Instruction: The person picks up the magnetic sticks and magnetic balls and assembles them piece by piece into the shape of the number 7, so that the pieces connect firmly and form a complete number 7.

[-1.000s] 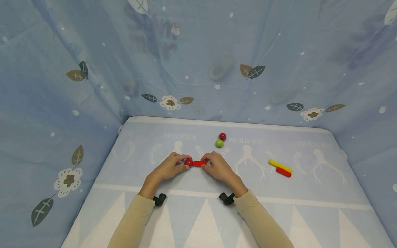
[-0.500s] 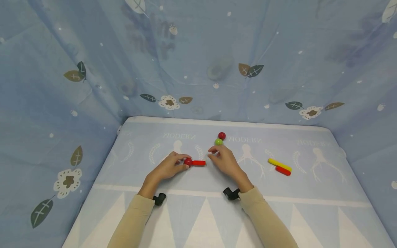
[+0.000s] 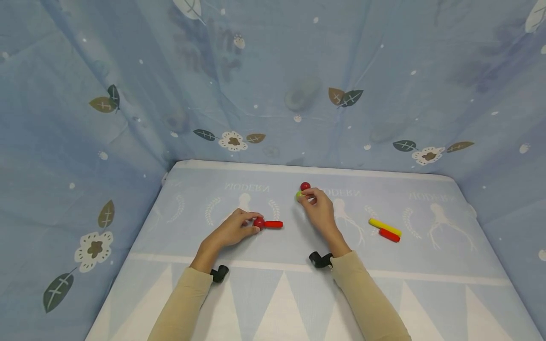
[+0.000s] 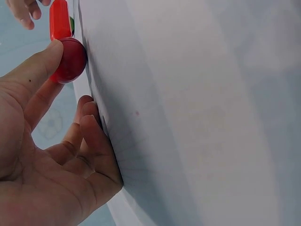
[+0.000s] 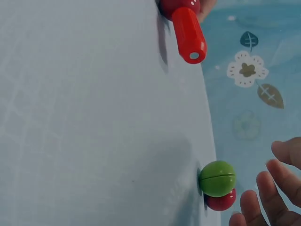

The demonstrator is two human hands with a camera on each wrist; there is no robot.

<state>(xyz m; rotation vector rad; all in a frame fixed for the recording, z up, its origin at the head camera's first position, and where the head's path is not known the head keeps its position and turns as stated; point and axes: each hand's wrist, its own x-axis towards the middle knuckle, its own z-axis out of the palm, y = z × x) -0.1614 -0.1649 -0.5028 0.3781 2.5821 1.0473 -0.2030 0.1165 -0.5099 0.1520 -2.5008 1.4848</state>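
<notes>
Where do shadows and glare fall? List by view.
Head view: soft shadows on the tabletop near the left hand and right hand; left wrist: broad shade beside the fingers; right wrist: dark shadows by the grooved green ball and red rod, a glint on the lower red ball.

Blue fabric walls [image 3: 264,61], flower prints [image 3: 232,141], leaf prints [image 3: 102,104], pale tablecloth [image 3: 268,253] with white triangles [image 3: 283,312]

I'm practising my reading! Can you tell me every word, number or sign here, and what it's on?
"MODERN", left of middle on the cloth, wrong way up.
"ODERN", also on the cloth; its start is behind the right hand.
"MODERN", right side of the cloth, faint.
Too faint to read: a mark by the cloth's far left corner.
Balls, sticks and curtain: no readable writing.
</notes>
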